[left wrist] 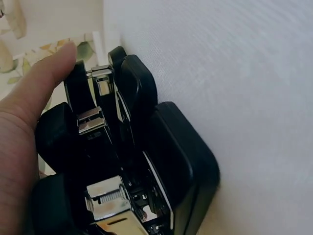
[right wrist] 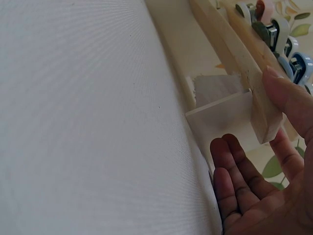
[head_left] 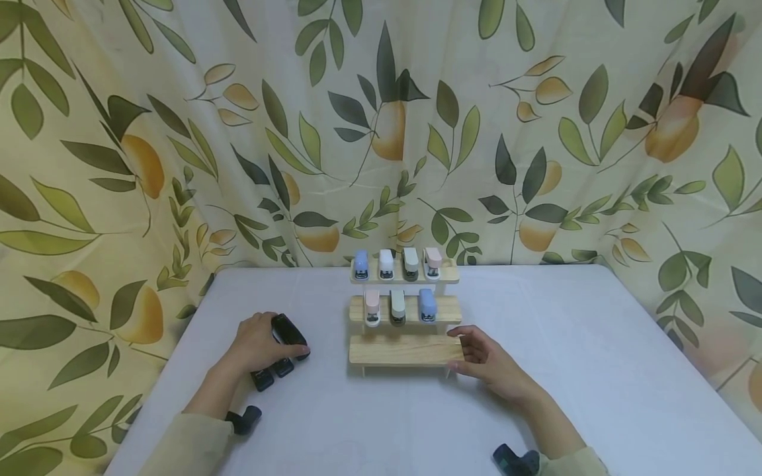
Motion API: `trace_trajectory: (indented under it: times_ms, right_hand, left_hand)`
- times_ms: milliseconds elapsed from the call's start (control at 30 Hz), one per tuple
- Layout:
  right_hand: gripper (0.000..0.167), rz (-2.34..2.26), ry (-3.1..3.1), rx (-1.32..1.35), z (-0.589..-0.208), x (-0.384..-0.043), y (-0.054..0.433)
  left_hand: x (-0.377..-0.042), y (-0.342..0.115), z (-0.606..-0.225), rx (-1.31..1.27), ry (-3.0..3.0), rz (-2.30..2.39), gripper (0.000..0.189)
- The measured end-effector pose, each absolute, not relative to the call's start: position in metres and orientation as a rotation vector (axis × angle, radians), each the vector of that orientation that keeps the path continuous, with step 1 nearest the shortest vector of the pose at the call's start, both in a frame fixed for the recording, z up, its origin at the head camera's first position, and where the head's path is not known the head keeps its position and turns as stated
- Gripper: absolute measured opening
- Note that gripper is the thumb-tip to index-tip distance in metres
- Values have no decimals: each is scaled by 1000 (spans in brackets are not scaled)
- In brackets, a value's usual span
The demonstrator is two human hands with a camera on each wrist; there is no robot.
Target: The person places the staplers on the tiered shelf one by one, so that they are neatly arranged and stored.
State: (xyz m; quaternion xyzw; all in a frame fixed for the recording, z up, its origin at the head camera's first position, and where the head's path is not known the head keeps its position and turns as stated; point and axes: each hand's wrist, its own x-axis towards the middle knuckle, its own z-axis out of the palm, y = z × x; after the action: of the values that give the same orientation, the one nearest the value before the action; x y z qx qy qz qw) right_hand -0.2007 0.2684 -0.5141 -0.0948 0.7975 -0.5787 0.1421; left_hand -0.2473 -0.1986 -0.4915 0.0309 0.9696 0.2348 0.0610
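At the left of the table my left hand (head_left: 258, 342) holds a black stapler (head_left: 290, 336), thumb along its near end and fingers over its far side. Two more black staplers (head_left: 282, 367) sit under and beside the palm. In the left wrist view the thumb reaches to the farthest black stapler (left wrist: 78, 88) of the row, whose metal fronts show. My right hand (head_left: 485, 360) grips the right end of the lowest board of a wooden tiered rack (head_left: 405, 350). Its thumb lies on the board (right wrist: 266, 112) in the right wrist view, other fingers curving behind and below.
The rack's middle tier bears a pink, a grey-green and a blue stapler (head_left: 427, 305). Several small staplers, among them a white one (head_left: 386, 264), stand on the top tier. A leaf-and-fruit patterned curtain (head_left: 381, 132) hangs behind the white table (head_left: 381, 423).
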Motion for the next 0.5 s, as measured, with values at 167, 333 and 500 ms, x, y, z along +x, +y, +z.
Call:
trace_trajectory:
  times_ms: [167,333,500]
  right_hand:
    - [66,-1673,2301,-275,-513,-200,268]
    - [66,-1676,2303,-276,-513,-200,268]
    - [64,-1676,2304,-274,-514,-200,268]
  left_hand:
    - [-247,-197,-491,66,2935,696,123]
    - [-245,-193,-489,37,2927,691,124]
    - [-243,-189,-484,5,2922,702,122]
